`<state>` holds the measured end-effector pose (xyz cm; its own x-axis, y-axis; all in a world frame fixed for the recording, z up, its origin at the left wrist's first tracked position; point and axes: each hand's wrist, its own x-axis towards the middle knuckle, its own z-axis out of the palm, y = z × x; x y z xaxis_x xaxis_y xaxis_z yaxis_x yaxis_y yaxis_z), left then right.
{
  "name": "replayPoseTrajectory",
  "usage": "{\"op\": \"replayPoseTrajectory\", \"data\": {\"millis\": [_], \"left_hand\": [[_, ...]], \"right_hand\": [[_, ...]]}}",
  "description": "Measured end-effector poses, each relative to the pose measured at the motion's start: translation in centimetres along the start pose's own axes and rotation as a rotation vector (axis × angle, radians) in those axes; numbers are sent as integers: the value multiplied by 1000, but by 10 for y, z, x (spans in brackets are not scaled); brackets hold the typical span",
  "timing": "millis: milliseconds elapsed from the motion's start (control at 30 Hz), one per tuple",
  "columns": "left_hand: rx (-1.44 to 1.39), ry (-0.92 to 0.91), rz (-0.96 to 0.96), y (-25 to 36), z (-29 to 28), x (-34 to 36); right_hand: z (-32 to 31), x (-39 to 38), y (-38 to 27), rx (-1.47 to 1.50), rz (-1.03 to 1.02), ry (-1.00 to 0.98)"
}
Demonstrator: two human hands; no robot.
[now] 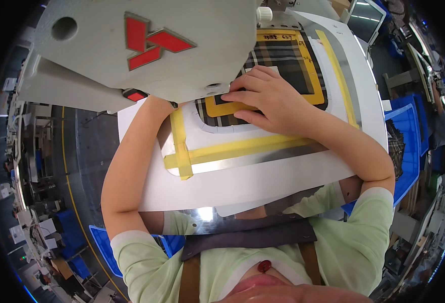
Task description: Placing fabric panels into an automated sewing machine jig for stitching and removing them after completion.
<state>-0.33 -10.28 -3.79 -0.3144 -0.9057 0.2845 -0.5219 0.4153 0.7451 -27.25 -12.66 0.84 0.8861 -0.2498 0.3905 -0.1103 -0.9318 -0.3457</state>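
A large pale grey sewing machine head (182,76) fills the upper left, with a red emblem on its face. Beneath it spreads a wide white sheet (263,184), whose near edge lies above a shiny metal strip (179,227) that reflects the person's arms and shirt. On the sheet is a silver plate (222,165) with rounded corners. To the right stands a blue crate (410,151) with dark checked fabric inside; another blue crate (106,252) sits low on the left.

Dark plaid cloth (278,52) lies within the silver plate's border, partly under the machine head. A yellow frame (311,76), with handwriting along its far and right sides, rests on the cloth. Yellow tape (253,147) runs along the plate's near, left and right sides, crossing at the near left corner.

The right hand (265,96) is palm down over the frame and cloth, open, its fingers spread and slightly bent. The left hand (163,105) goes behind the machine head; its fingers are hidden, so I cannot tell whether they grip anything. A small white knob (264,14) sticks out at the machine's upper right.
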Motion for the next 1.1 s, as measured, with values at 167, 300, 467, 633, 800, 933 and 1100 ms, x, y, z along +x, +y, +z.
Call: {"op": "replayPoseTrajectory", "data": {"millis": [167, 300, 467, 633, 800, 933, 1100], "left_hand": [[-383, 36, -75, 17, 3, 6], [-951, 146, -400, 52, -4, 11], [188, -45, 11, 66, -12, 11], [-97, -61, -166, 58, -15, 11], [-310, -114, -297, 21, -24, 2], [18, -175, -345, 56, -29, 17], [-542, -189, -368, 58, -24, 11]], "right_hand": [[2, 7, 1, -90, -46, 2], [5, 5, -1, -112, -86, -27], [7, 5, -2, -38, -30, -44], [6, 6, -1, -5, -23, -21], [15, 7, 1, 0, -78, 34], [19, 3, 4, 1, -62, 42], [22, 5, 3, -3, -61, 54]]}}
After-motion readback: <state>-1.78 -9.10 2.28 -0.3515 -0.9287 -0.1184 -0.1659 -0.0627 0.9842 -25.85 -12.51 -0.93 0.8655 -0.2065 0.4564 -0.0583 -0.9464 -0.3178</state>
